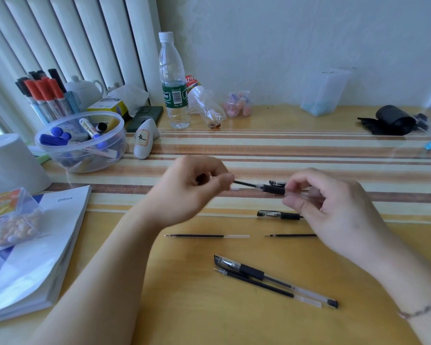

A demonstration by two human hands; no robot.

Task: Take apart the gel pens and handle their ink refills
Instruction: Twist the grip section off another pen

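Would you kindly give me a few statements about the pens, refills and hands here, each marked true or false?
1. The left hand pinches the end of a refill sticking out of a pen barrel. True.
2. The right hand is resting flat on the table. False: it holds the pen barrel.
3. A whole refill lies alone on the wooden table. True.
4. The water bottle lies on its side. False: it stands upright.
5. The clear bowl holds markers. True.
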